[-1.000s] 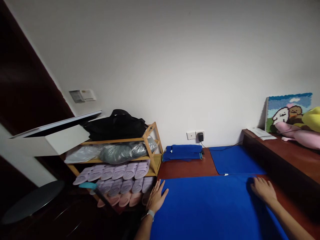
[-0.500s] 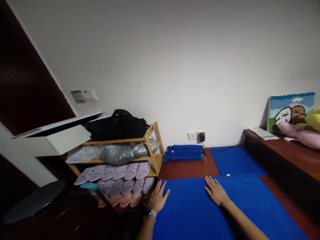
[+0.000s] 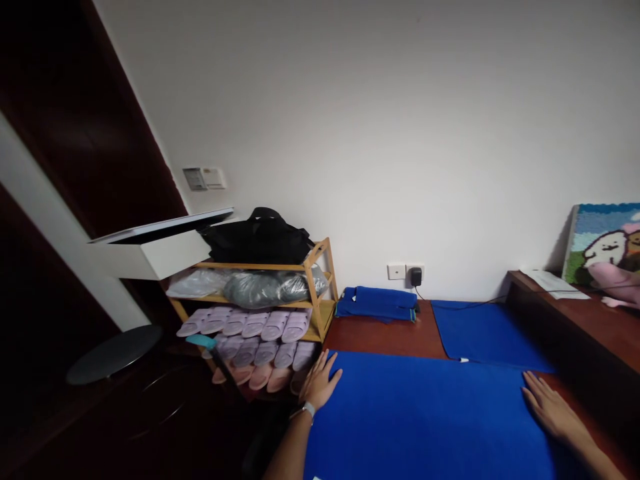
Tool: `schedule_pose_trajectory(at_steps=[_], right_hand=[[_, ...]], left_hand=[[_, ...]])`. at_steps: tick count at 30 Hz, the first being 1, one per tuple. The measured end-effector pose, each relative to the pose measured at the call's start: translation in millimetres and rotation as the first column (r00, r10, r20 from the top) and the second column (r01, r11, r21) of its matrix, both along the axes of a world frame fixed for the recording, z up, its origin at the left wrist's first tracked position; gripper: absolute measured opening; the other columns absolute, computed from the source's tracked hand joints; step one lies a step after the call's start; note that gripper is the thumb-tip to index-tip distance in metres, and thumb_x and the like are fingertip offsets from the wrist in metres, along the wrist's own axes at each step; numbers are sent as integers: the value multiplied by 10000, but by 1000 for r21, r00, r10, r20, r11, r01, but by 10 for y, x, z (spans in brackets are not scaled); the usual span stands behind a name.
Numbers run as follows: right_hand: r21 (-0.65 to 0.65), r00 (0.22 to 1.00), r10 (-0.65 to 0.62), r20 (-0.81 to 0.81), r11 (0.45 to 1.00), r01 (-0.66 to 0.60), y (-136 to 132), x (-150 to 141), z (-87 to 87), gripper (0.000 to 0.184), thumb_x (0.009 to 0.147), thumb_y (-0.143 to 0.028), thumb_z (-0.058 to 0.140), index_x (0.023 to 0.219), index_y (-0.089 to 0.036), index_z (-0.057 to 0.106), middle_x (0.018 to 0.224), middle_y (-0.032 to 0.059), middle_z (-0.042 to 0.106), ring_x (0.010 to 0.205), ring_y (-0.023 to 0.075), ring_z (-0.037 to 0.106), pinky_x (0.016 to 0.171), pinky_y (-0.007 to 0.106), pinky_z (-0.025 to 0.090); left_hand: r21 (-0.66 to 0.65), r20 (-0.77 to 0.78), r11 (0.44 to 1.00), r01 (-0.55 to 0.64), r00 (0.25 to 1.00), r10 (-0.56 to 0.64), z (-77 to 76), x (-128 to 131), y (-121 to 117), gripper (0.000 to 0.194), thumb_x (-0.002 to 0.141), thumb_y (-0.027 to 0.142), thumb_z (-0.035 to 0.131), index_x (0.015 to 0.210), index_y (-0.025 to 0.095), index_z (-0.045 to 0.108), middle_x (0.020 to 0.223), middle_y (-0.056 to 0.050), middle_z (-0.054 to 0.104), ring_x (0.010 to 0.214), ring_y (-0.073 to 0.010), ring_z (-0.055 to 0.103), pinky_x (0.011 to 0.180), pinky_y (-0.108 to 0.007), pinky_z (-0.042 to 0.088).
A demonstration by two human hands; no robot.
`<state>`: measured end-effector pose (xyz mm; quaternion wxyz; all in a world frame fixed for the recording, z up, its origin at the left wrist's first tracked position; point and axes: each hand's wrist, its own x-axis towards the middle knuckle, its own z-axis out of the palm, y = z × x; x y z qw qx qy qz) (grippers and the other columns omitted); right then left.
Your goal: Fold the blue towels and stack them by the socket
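Note:
A large blue towel [image 3: 425, 413] lies spread flat on a reddish-brown wooden surface [image 3: 385, 337] in front of me. My left hand [image 3: 320, 383] rests open and flat on the towel's far left corner, a watch on its wrist. At the towel's right edge my right hand [image 3: 550, 410] lies open, fingers stretched out and pressed flat on the cloth.
A second flat blue towel [image 3: 483, 330] and a folded blue towel [image 3: 377, 303] lie farther back near a wall socket with a charger [image 3: 415, 275]. A wooden shoe rack [image 3: 305, 300] with several pink slippers and a black bag stands left. A raised wooden ledge [image 3: 575, 320] is right.
My right hand slid from the towel's right side to its middle, then back out to the right edge. The left hand stayed at the left corner. The view shifted left.

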<state>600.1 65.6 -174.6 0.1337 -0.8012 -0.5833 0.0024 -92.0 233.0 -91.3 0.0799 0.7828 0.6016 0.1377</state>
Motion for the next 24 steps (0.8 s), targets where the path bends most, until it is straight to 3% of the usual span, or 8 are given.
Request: schedule_pose_trajectory(at_steps=[5, 9, 12, 17, 20, 22, 24], right_hand=[[19, 999, -33, 6, 999, 33, -39, 55, -52, 777, 931, -513, 247, 1477, -85, 596, 1569, 185, 520, 1452, 373, 478, 1165, 574, 455], [80, 996, -70, 57, 995, 66, 36, -269, 93, 734, 937, -473, 237, 1435, -114, 639, 1538, 182, 570, 1457, 374, 484, 1182, 601, 422], [133, 996, 31, 79, 990, -41, 202, -879, 308, 726, 971, -486, 216, 1476, -132, 599, 1576, 147, 539, 1509, 333, 427, 1237, 572, 353], [175, 946, 324, -3, 932, -319, 659, -2435, 717, 718, 1042, -551, 214, 1595, -154, 441, 1662, 101, 412, 1566, 266, 325, 1292, 496, 268], [144, 885, 457, -91, 885, -442, 936, -3268, 864, 719, 1054, -578, 243, 1623, -162, 387, 1691, 84, 333, 1581, 255, 283, 1292, 459, 253], [120, 863, 488, -129, 872, -475, 1061, -3617, 894, 722, 1047, -619, 271, 1625, -202, 387, 1685, 55, 334, 1572, 254, 301, 1279, 439, 265], [105, 863, 486, -140, 874, -475, 1111, -3763, 874, 713, 1043, -650, 255, 1625, -259, 387, 1675, 1, 356, 1561, 247, 320, 1267, 426, 270]], left_hand=[[10, 1, 1000, 3, 1000, -3, -28, -8, 15, 615, 1037, 547, 429, 1586, 272, 463, 1728, -75, 331, 1586, -260, 305, 1251, -426, 345], [21, 4, 1000, 0, 1000, 0, -63, -7, 33, 605, 1034, 548, 435, 1577, 287, 476, 1722, -61, 349, 1580, -268, 319, 1245, -437, 358], [13, 5, 1000, 0, 1000, 0, -57, 2, 29, 608, 1033, 549, 435, 1580, 285, 473, 1723, -61, 344, 1583, -267, 312, 1250, -436, 349], [-10, 7, 1000, -3, 1000, 3, -19, 17, 3, 613, 1036, 550, 431, 1589, 286, 456, 1730, -60, 328, 1592, -255, 289, 1261, -431, 328], [-9, 9, 1000, -7, 1000, 7, -17, 18, -10, 615, 1036, 548, 431, 1591, 284, 452, 1735, -61, 318, 1595, -254, 280, 1262, -428, 324], [-4, 13, 1000, 1, 1000, -1, -22, 15, -15, 616, 1036, 547, 427, 1592, 283, 450, 1740, -63, 305, 1597, -256, 275, 1267, -430, 315], [-2, 14, 1000, 9, 1000, -9, -26, 11, -16, 618, 1038, 548, 418, 1596, 285, 443, 1743, -63, 296, 1598, -258, 272, 1268, -435, 313]])
